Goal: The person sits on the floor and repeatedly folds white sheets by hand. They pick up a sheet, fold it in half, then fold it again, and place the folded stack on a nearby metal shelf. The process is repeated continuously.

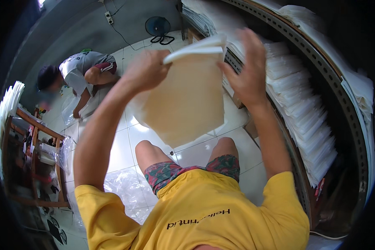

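My left hand [149,70] is closed on the upper left corner of a large tan paper sheet [187,104]. The sheet hangs in front of me above my knees, its top edge folded or curled over and showing white. Whether it is one sheet or several together I cannot tell. My right hand [249,71] is raised at the sheet's upper right, blurred, with thumb and fingers spread apart. Its thumb tip is close to the sheet's right edge; contact is unclear.
On the right, a metal-framed shelf [341,83] holds stacked white sheets [298,112]. Another person [85,71] crouches at the far left over clear plastic. A wooden rack [37,129] stands left, and crumpled clear plastic [125,187] lies on the tiles. A fan [157,27] is at the back.
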Demonstrator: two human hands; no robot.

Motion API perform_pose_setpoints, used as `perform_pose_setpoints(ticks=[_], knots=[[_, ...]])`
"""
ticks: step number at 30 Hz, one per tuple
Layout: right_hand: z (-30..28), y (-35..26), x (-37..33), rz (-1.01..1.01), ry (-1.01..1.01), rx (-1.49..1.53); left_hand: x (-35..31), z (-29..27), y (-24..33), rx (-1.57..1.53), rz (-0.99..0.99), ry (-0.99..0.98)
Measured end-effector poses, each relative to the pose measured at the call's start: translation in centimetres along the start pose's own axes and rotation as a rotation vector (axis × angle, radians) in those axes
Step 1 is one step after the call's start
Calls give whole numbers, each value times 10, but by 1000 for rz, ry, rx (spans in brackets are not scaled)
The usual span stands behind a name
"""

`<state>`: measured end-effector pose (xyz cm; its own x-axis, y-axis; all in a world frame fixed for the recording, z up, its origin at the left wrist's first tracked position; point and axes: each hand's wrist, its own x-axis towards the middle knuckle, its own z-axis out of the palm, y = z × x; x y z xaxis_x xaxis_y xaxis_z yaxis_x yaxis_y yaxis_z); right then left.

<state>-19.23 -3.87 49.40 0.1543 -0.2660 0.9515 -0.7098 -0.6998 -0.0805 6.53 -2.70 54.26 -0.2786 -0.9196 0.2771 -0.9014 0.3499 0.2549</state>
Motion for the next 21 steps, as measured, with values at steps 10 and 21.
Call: perform_pose_setpoints(ticks=[10, 21], knots=[[62, -11, -239, 1607, -155, 1531, 11, -81, 29, -275, -113, 72], [74, -10, -200, 1279, 30, 1851, -18, -90, -10, -749, -475, 239]])
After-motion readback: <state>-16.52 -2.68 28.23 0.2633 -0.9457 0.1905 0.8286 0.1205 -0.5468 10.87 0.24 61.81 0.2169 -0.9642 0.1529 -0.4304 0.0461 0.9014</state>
